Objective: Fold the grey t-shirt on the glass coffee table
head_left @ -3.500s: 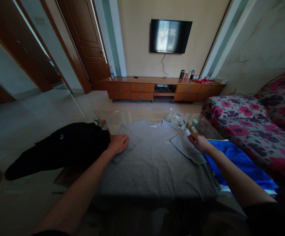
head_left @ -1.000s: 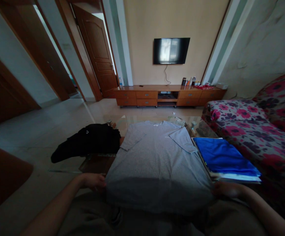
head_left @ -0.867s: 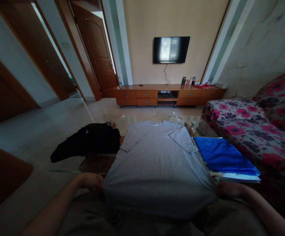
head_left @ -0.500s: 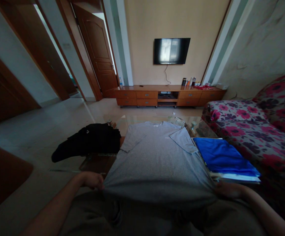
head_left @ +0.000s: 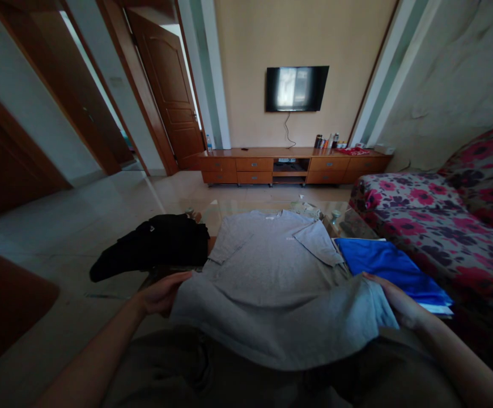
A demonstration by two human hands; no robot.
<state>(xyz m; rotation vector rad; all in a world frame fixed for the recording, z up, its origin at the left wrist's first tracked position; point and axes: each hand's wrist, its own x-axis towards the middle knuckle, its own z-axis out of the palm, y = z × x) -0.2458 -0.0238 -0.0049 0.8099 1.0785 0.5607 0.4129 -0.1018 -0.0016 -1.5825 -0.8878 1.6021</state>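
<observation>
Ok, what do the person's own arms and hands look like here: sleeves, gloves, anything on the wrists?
Both forearms are bare, with no sleeve in view. The left hand and right hand wear no gloves. No watch, band or ring shows, though the picture is dim. No cables or markings are visible.

Grey shirt (head_left: 272,266) flat on glass table (head_left: 229,207), sleeves folded in. Left hand (head_left: 161,293) and right hand (head_left: 399,303) each pinch a hem corner, hem lifted. Black garment (head_left: 153,245) to its left, blue one (head_left: 389,267) to its right.
</observation>
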